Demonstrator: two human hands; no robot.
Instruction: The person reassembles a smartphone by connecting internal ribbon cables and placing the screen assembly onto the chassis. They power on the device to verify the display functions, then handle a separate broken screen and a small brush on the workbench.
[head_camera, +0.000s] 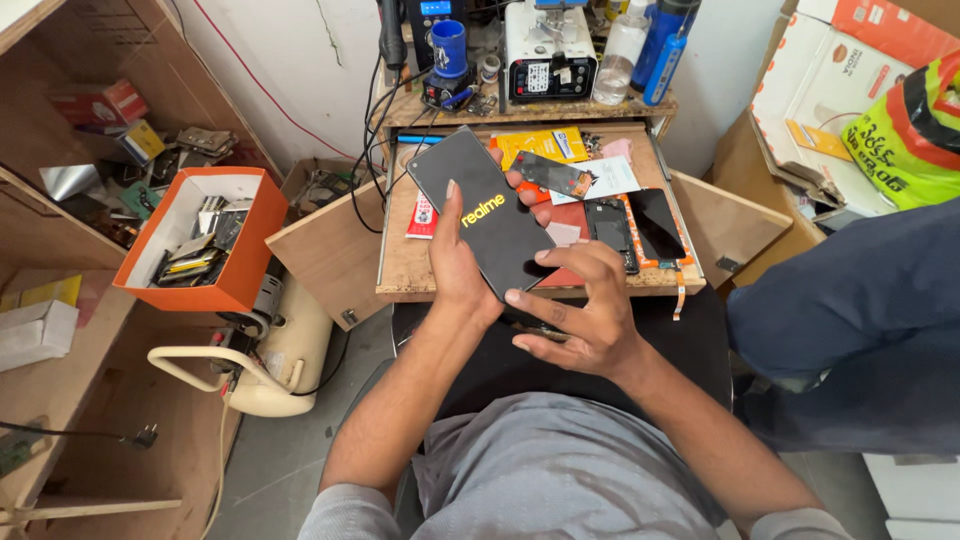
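Observation:
My left hand (455, 270) grips a flat black box (480, 205) with yellow lettering, thumb lying on its lid, tilted up over the wooden work board (410, 265). My right hand (580, 310) touches the box's lower right corner with its fingertips, fingers spread. On the board behind the box lie an opened phone (612, 232), a dark glass screen panel (658, 222), a small black strip part (552, 173) on white paper and a yellow packet (545, 143).
An orange box (240, 280) of phone parts sits left on a wooden shelf. A cream compressor tank (285, 355) stands below. Bench machines and bottles (550, 50) line the back. Another person's dark blue leg (850, 310) is at right, with cardboard boxes behind.

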